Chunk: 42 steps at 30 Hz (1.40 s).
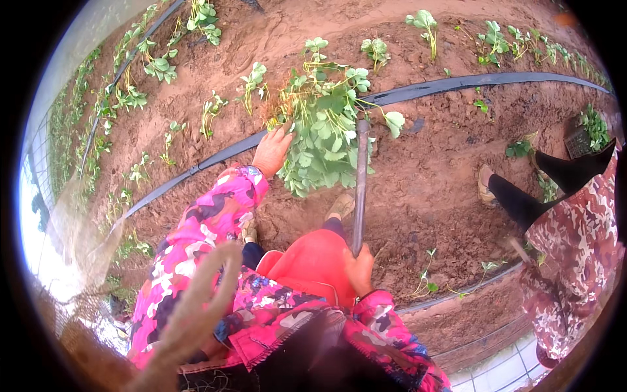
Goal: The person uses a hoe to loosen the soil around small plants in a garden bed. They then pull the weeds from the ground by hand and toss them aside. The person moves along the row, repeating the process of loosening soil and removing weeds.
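Note:
A large bunch of leafy strawberry plants [325, 125] lies before me, with brown roots and stems at its upper left. At its left edge, my left hand [273, 149] has its fingers closed on the stems near the roots; the fingertips are partly hidden. My right hand [360, 269] grips the lower end of a long round tool handle [361, 183] beside my knee. The handle's far end reaches the bunch's right side. I cannot see a tool head there; the leaves may cover it.
Black drip tape [223, 153] crosses the reddish wet soil [416, 196] and passes behind the bunch. Single strawberry plants [209, 113] stand in rows beyond it. To the right, a co-worker [580, 225] in camouflage-patterned clothing stands near a dark crate [577, 142] with plants.

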Tool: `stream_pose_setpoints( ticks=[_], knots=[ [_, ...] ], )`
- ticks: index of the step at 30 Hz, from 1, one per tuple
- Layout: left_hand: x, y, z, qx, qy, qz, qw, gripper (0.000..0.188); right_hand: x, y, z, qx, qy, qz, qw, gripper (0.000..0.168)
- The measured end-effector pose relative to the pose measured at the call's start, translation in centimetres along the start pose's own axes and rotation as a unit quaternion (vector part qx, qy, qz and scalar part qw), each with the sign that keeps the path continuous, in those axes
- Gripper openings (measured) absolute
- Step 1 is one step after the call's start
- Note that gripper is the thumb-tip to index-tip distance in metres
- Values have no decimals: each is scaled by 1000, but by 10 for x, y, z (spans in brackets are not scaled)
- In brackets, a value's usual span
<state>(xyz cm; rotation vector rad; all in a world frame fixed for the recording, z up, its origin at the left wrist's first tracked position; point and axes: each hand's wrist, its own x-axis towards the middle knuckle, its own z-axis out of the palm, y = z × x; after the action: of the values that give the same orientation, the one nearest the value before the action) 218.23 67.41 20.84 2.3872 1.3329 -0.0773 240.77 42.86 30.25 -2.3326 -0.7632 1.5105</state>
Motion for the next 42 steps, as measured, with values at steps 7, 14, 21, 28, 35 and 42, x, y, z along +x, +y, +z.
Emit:
stream_pose_setpoints(
  ticks=[7, 14, 21, 28, 35, 42],
  knots=[
    [5, 11, -23, -5, 3, 21, 1000, 56, 3, 0, -5, 71, 48, -15, 996, 16],
    [29, 14, -41, 23, -74, -13, 997, 39, 2, 5, -26, 125, 76, 11, 989, 18],
    [50, 34, -49, 96, -181, -38, 978, 40, 2, 15, -64, 103, 117, 13, 988, 25],
    [39, 59, -87, 85, -117, -98, 985, 37, 109, 25, -163, 97, 177, -129, 971, 17],
    [-73, 44, -51, -63, -114, -182, 975, 28, 280, -78, -332, 203, 250, -198, 926, 19],
    [-268, 15, 2, -80, -261, -335, 902, 23, 430, -151, -352, 243, 257, -182, 917, 19]
  ],
)
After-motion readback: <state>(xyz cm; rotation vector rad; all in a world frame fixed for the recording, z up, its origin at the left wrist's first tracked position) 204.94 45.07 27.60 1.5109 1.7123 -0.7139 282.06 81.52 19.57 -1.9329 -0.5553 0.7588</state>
